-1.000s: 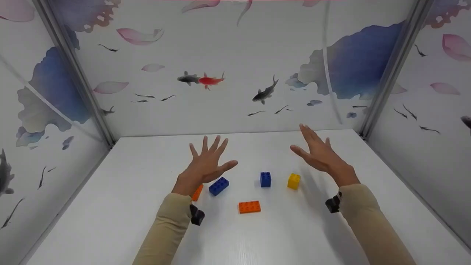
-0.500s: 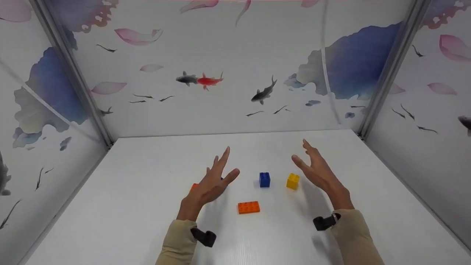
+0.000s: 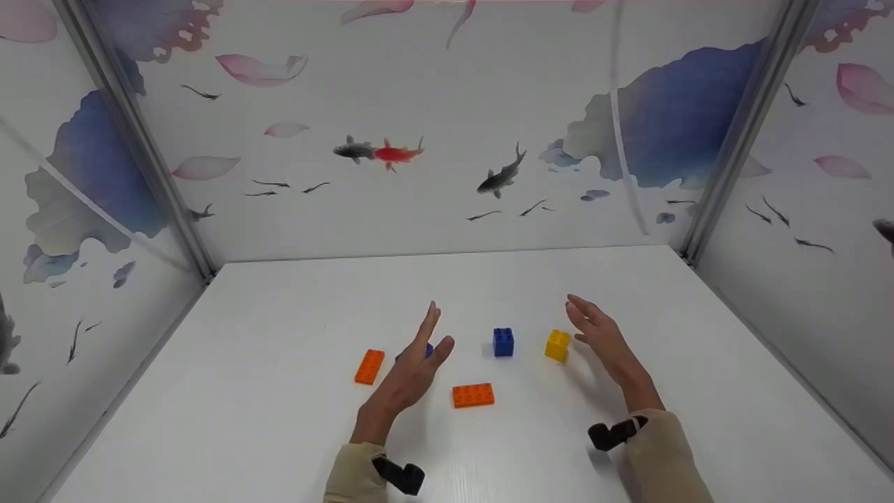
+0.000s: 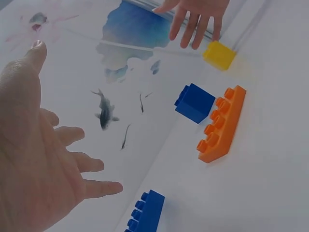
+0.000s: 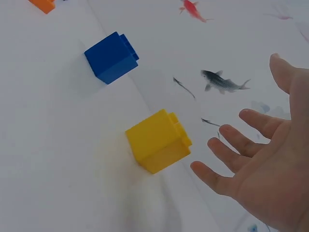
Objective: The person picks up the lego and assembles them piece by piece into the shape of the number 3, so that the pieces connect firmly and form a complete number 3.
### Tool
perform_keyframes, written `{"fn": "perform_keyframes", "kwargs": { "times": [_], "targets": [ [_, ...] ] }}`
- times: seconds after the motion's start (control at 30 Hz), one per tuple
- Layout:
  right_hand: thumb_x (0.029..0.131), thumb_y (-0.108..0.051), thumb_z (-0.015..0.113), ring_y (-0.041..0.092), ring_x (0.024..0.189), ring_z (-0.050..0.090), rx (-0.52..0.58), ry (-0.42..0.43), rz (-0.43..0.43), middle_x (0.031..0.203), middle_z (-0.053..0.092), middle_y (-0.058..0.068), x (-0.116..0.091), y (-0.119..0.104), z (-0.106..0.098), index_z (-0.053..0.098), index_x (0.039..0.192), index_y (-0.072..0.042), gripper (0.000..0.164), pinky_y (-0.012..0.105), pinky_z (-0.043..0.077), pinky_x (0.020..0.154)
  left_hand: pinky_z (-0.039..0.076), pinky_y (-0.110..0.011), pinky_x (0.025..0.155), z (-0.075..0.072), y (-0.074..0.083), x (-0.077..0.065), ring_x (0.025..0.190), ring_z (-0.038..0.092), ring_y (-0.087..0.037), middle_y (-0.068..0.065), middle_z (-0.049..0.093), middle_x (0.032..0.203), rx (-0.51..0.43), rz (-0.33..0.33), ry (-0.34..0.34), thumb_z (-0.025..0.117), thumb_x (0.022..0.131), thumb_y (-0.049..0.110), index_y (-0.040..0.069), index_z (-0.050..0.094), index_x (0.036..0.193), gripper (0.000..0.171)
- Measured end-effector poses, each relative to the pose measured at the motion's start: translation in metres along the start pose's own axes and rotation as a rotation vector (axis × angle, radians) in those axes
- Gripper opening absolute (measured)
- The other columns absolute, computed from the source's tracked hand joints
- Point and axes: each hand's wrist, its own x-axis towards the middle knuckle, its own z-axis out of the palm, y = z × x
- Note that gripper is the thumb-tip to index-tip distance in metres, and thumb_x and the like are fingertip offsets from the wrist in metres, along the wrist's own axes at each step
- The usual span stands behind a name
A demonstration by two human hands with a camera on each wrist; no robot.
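My left hand [image 3: 412, 374] hovers over the long blue brick [image 4: 148, 212], hiding much of it in the head view; its fingers are extended and hold nothing. My right hand [image 3: 609, 344] is just right of the square yellow brick [image 3: 557, 345], fingers spread and empty in the right wrist view. Left of the yellow brick stands a square blue brick [image 3: 503, 341], studs up. One flat orange brick [image 3: 473, 395] lies nearer the front, between the hands. A second orange brick [image 3: 369, 367] lies to the left of my left hand.
The bricks lie on a white tabletop [image 3: 244, 391]. White panels printed with fish and petals, such as the back wall [image 3: 433, 209], enclose it on the left, back and right. Black wrist cameras [image 3: 614, 433] are strapped on both arms.
Both hands have come lower and nearer, and the left one has turned from palm-down with spread fingers to edge-on. The left orange brick is uncovered; the bricks have not moved.
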Motion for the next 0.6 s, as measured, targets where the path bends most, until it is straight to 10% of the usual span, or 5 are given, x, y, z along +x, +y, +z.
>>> {"fn": "perform_keyframes", "kwargs": {
  "times": [0.6],
  "targets": [
    [0.091,-0.069,0.054,0.036,0.149,0.033,-0.047,-0.072,0.148,0.166,0.023,0.014,0.001,0.032,0.002,0.026,0.159,-0.017,0.089,0.055,0.026,0.123,0.042,-0.057,0.113,0.017,-0.030,0.001,0.144,0.043,-0.036,-0.009,0.040,0.159,0.001,-0.073,0.003,0.058,0.098,0.049,0.021,0.041,0.153,0.063]
  ]
}}
